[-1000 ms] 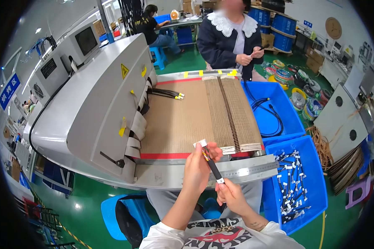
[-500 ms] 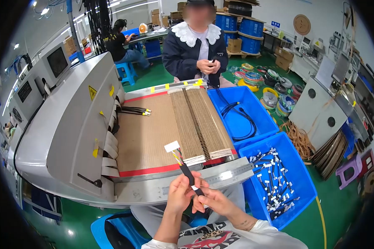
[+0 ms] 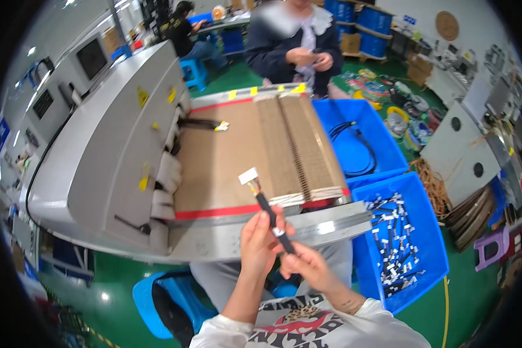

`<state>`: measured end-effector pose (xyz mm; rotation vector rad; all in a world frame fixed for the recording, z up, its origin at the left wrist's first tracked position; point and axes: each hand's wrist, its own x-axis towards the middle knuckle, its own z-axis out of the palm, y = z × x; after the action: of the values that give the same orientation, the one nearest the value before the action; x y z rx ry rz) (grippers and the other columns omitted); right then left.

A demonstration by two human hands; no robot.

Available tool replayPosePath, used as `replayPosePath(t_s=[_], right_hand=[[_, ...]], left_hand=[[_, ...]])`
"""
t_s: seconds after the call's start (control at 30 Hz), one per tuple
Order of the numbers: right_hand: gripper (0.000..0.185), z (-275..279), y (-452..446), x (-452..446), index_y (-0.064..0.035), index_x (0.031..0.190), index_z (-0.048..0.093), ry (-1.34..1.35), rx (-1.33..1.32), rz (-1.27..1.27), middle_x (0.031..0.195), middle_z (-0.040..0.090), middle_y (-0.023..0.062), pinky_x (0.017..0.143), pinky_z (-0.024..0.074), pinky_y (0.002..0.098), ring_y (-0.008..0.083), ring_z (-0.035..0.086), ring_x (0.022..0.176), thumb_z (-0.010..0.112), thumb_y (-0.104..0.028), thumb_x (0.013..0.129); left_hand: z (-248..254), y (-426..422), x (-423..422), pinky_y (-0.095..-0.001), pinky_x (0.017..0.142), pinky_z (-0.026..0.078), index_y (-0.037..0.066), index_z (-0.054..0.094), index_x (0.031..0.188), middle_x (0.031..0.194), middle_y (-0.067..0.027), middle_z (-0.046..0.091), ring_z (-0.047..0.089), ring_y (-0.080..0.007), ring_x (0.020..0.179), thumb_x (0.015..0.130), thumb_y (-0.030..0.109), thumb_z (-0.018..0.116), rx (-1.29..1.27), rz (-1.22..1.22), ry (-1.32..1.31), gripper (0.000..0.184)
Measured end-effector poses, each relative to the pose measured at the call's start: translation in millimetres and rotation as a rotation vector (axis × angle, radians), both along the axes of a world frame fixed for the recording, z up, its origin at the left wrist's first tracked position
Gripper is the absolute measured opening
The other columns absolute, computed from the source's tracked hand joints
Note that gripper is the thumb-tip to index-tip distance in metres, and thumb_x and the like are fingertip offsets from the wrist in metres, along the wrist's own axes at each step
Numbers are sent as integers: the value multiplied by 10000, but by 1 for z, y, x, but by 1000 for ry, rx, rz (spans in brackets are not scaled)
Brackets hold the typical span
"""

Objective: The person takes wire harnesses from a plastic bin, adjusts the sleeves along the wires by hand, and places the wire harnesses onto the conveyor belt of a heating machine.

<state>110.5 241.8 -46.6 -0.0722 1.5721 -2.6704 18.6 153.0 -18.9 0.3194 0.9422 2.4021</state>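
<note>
A short black-sleeved cable [image 3: 263, 203] with a white connector [image 3: 249, 176] and a few coloured wires at its upper end is held in front of the machine's near edge. My left hand [image 3: 260, 238] is closed around its middle, just above a white band. Lower down, my right hand [image 3: 305, 265] pinches the black sleeve near its bottom end. The cable tilts up to the left, its connector over the brown mesh belt [image 3: 226, 156]. The lowest tip of the cable is hidden by my fingers.
A grey machine [image 3: 110, 145] stands at the left, with black cables [image 3: 200, 124] on its belt. At the right are a blue bin [image 3: 432, 232] of short cables and another blue bin [image 3: 388, 145] with long black cables. A co-worker [image 3: 296, 46] stands behind the belt; another sits farther back.
The cable first swung upright between my hands, its connector end rising and turning left. My left hand moved down from the connector to the sleeve. The camera view shifted; the co-worker's hands moved apart slightly.
</note>
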Motion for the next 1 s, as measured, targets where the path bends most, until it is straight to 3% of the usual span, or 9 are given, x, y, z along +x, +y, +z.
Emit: replayPosePath(t_s=[0.13, 0.3, 0.43, 0.53, 0.6, 0.77, 0.83, 0.97, 1.0], right_hand=[[287, 3, -6, 1, 60, 1081, 419, 63, -97, -91, 608, 320, -20, 555, 359, 244, 74, 305, 531, 329, -160, 919], [277, -1, -5, -1, 69, 1050, 426, 117, -116, -66, 613, 326, -15, 558, 360, 245, 78, 322, 543, 339, -157, 916], [265, 5, -2, 0, 64, 1052, 423, 82, -113, -92, 610, 318, -18, 562, 367, 242, 74, 320, 543, 351, -151, 914], [241, 8, 6, 2, 50, 1064, 427, 51, -98, -152, 639, 420, 9, 590, 399, 244, 74, 392, 565, 398, -122, 897], [231, 13, 18, 4, 41, 1061, 440, 17, 67, -247, 708, 500, 51, 613, 423, 247, 90, 467, 614, 434, -103, 880], [198, 4, 43, -3, 24, 1017, 484, 70, 208, -370, 862, 586, 138, 659, 495, 294, 155, 587, 686, 485, -77, 847], [185, 12, 44, -8, 20, 997, 499, 36, -4, -483, 865, 588, 132, 640, 506, 291, 147, 586, 659, 496, -79, 841], [197, 10, 53, -15, 15, 989, 525, 16, -251, -663, 830, 593, 110, 581, 510, 258, 121, 580, 626, 514, -109, 837], [209, 12, 56, -16, 13, 1001, 524, 18, -242, -644, 812, 593, 104, 570, 508, 251, 115, 577, 619, 513, -118, 840]], left_hand=[[3, 3, -2, -209, 465, 430, -15, 488, 1027, 746, -51, 489, 559, -196, 735, 898, 281, 400, -10, -68, 75, 335], [5, 10, -1, -216, 488, 438, -38, 440, 1136, 792, -66, 520, 560, -198, 737, 897, 294, 391, 90, -87, 13, 412], [7, 9, -5, -265, 605, 461, -45, 432, 1148, 824, -77, 545, 567, -191, 761, 889, 245, 419, 40, -40, 47, 389], [-1, 3, -11, -273, 671, 461, -54, 480, 1096, 890, -104, 583, 573, -174, 773, 861, 153, 476, -122, 124, 188, 313], [5, 2, -10, -281, 698, 458, -64, 511, 1052, 922, -107, 587, 572, -155, 772, 849, 111, 489, -152, 240, 189, 268], [-6, -13, -18, -260, 635, 490, -60, 510, 1056, 906, -97, 585, 580, -155, 738, 827, 65, 506, -53, 250, 84, 261], [-7, -12, -17, -257, 606, 493, -46, 513, 1062, 900, -101, 584, 580, -159, 725, 816, 45, 514, -76, 349, 28, 262], [-16, -20, -5, -320, 618, 499, -66, 511, 1050, 837, -144, 584, 594, -228, 723, 788, -18, 506, 54, 217, 32, 266], [-27, -23, -5, -328, 609, 499, -70, 508, 1053, 852, -156, 583, 595, -238, 717, 787, -13, 504, 129, 67, 109, 272]])
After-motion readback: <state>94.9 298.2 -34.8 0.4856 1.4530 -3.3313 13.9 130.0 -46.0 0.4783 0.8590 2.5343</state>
